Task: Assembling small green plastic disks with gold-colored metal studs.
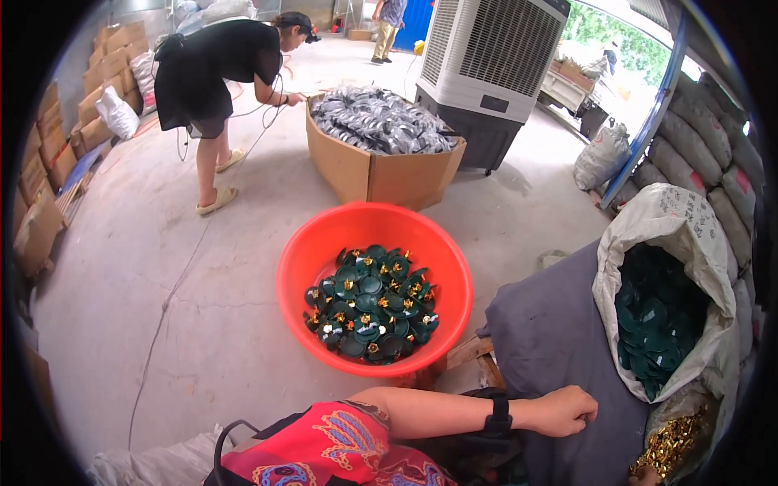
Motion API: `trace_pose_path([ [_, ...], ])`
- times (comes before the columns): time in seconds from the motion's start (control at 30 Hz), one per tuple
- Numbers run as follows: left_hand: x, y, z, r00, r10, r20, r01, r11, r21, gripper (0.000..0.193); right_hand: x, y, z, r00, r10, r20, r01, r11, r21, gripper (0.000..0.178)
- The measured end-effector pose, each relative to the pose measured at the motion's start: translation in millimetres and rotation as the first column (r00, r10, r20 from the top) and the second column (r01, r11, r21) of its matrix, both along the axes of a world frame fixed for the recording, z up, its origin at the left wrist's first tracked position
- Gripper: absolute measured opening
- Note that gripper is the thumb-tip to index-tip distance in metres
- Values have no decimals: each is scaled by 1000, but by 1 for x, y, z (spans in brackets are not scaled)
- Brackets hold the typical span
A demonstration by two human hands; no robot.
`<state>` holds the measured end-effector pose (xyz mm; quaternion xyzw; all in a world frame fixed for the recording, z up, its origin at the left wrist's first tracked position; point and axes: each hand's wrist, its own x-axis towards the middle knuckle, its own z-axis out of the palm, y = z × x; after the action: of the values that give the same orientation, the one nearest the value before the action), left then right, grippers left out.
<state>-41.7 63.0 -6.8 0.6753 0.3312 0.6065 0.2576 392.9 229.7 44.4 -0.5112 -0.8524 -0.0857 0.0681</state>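
The short-sleeved garment [344, 437] is pink-red, with blue and yellow curly patterns; right of this garment is a black wristband [498, 415], left of it a black loop [219, 454].

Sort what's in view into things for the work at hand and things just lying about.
Seemingly in the work:
gold pieces beside the right hand
green discs in the open sack
red basin holding discs and gold pieces

Seemingly just nearby:
air cooler
stacked sacks at right
cartons at left
box of grey pieces, by the other person
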Motion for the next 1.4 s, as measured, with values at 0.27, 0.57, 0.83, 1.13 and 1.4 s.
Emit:
trace_pose_path([
  [0.27,-1,-2,2,999,-35,-11,35,998,-44,14,-42,-51,23,989,-145,-24,142,984,-107,38],
  [0.57,-2,-6,5,999,-12,-38,10,998,-59,15,-53,-64,25,983,-137,-124,109,972,-209,26],
  [0.83,-2,-6,5,999,1,-47,-4,998,-61,16,-58,-74,33,983,-112,-143,73,964,-254,27],
  [1.13,-2,-9,8,998,24,-57,-26,999,-43,16,-61,-86,31,965,-154,-214,102,966,-237,30],
  [1.4,-2,-7,6,998,17,-54,-19,999,-38,16,-63,-82,29,985,-103,-138,76,979,-189,25],
])
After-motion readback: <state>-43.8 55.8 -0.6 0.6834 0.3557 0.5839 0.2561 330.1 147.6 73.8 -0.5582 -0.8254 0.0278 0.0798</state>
